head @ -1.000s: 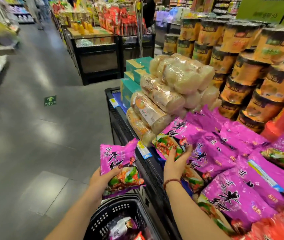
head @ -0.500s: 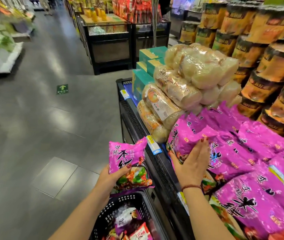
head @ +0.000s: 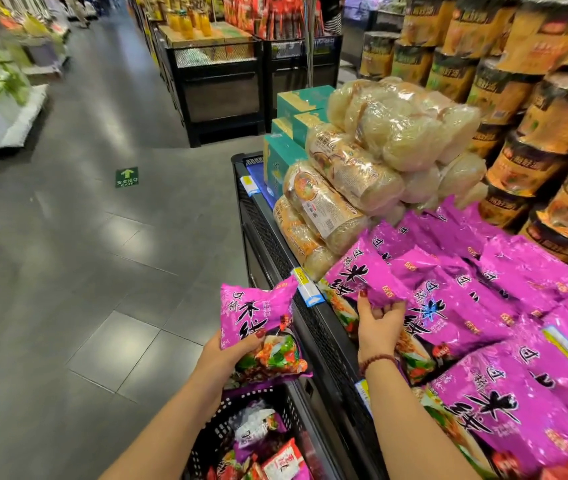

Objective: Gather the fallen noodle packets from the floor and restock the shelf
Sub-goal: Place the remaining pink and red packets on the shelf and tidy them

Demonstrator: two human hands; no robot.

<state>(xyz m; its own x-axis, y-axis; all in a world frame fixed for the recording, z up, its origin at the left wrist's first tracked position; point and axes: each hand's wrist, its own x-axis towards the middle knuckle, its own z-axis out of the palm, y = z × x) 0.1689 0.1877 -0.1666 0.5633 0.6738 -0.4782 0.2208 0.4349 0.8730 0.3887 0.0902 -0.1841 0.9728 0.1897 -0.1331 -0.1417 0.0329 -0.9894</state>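
My left hand (head: 227,355) grips a purple noodle packet (head: 258,320) by its lower edge, held over the black basket (head: 216,434), left of the shelf edge. My right hand (head: 379,323) pinches the bottom edge of another purple packet (head: 362,275) at the front left of the shelf pile. Several more purple packets (head: 504,341) lie overlapping across the black shelf (head: 320,327). The basket holds several more packets, purple and red.
Clear bags of pale noodle cakes (head: 372,168) and teal boxes (head: 286,150) sit on the shelf beyond the purple pile. Stacked orange noodle bowls (head: 535,116) rise at the right. Grey tiled aisle floor (head: 85,271) opens to the left; black display stands (head: 220,91) stand farther back.
My right hand went from lying flat on the shelf packets to pinching one packet's lower edge. My left hand kept its packet over the basket. The view tilted down.
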